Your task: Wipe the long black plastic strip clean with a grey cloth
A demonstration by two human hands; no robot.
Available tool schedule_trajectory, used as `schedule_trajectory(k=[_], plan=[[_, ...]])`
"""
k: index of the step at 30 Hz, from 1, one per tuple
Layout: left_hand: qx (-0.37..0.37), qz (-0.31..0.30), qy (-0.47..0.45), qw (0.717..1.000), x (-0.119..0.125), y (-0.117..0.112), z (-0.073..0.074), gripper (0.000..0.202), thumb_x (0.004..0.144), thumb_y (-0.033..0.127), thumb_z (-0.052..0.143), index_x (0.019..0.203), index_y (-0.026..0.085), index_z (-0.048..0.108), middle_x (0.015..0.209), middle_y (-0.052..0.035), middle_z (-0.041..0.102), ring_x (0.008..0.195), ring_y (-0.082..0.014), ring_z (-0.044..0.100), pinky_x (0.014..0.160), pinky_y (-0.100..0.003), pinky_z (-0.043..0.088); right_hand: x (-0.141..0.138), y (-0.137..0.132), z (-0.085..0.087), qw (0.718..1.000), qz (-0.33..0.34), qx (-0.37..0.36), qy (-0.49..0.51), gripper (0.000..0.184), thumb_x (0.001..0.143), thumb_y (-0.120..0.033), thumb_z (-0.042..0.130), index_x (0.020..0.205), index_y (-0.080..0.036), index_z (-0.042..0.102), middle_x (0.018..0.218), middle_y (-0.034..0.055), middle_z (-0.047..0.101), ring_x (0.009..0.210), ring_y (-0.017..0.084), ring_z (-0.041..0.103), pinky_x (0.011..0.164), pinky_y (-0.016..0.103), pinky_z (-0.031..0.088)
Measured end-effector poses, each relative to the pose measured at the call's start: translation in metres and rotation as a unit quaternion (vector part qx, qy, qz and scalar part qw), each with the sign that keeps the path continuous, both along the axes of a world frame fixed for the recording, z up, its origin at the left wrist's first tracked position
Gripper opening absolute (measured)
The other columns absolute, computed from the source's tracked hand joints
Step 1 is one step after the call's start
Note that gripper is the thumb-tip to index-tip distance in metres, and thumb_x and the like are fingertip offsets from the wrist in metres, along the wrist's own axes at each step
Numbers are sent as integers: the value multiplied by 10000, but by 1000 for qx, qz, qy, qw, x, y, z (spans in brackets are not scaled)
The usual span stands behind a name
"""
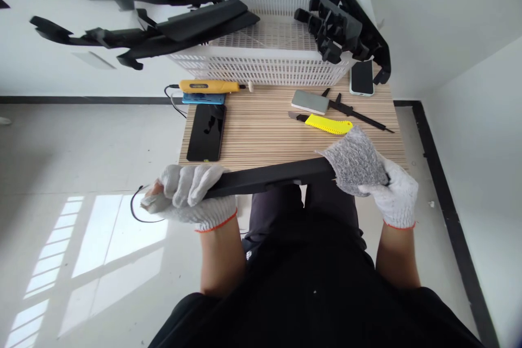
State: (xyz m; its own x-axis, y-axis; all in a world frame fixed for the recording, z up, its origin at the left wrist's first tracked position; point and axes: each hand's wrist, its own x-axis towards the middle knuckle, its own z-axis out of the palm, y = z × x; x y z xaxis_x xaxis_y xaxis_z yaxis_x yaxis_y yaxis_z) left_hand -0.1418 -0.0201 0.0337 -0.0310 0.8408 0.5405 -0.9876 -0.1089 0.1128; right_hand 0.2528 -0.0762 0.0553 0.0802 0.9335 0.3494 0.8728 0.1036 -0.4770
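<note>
A long black plastic strip (269,175) lies crosswise in front of my body, just past the table's near edge. My left hand (191,190), in a white knit glove, is closed around its left end. A grey fuzzy cloth (354,162) wraps the strip's right end. My right hand (393,193), gloved the same way, is closed on that cloth, and the strip's tip under it is hidden. Beyond the cloth, a yellow utility knife (329,124) rests on the table with its blade out to the left.
On the striped table (261,136) lie a black phone (206,131), a yellow rotary tool (210,86), a grey block (310,101), a caliper (359,114) and another phone (361,77). Behind stands a white basket (265,65), with black plastic parts (175,27) jutting far out left.
</note>
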Motion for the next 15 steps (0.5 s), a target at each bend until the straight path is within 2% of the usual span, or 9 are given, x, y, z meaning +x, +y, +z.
schedule_trajectory(k=[1,4,5,7,9,10,13,15], plan=[[0,1,2,1000,0,0,0,455,756,456,773,589,220,422,529,60,597,530,-77,598,671,-183,605,0,0,0,1000,-2,-3,-1,592,833,-659,733,1229,-220,769,964,87,806,854,283,753,742,383,589],[-3,7,1,1000,-5,1,-2,441,773,443,774,602,214,439,538,59,599,546,-85,609,688,-194,614,1,-1,-1,1000,-22,-2,-2,494,864,-660,699,950,-190,823,776,88,776,731,260,730,667,352,548],[8,9,-1,1000,-7,1,-3,442,775,451,778,603,213,446,538,58,600,551,-88,615,692,-197,617,1,-2,-3,999,-29,-11,17,500,849,-668,709,927,-187,819,775,90,776,734,266,730,666,355,545],[30,10,2,1000,-9,1,-4,457,774,482,786,610,211,456,544,57,603,565,-89,631,700,-195,619,-3,-4,-5,993,-27,-55,102,542,813,-683,731,1036,-195,806,855,84,792,795,289,739,681,371,557],[43,-1,23,999,-11,2,-4,479,779,508,793,624,209,454,560,60,612,579,-87,643,696,-188,617,-12,-4,-4,971,-2,-119,208,542,828,-657,717,1134,-214,779,933,66,798,845,294,740,710,385,573],[47,-11,38,998,-11,2,-4,484,785,508,799,634,205,453,570,65,618,577,-82,646,689,-185,616,-18,-3,-3,957,18,-155,243,493,849,-625,706,1121,-220,777,941,57,796,849,286,737,726,383,575],[65,-38,71,995,-17,2,-4,518,798,512,814,643,199,431,566,91,614,531,-60,637,634,-166,605,-35,3,9,921,81,-276,264,322,855,-520,734,961,-219,783,871,31,778,802,243,717,732,348,558],[90,-12,62,994,-26,-1,-1,570,819,553,789,624,203,384,491,118,539,449,-42,590,556,-134,580,-42,8,18,887,132,-354,264,286,807,-481,784,912,-215,781,844,19,767,796,227,710,714,322,547]])
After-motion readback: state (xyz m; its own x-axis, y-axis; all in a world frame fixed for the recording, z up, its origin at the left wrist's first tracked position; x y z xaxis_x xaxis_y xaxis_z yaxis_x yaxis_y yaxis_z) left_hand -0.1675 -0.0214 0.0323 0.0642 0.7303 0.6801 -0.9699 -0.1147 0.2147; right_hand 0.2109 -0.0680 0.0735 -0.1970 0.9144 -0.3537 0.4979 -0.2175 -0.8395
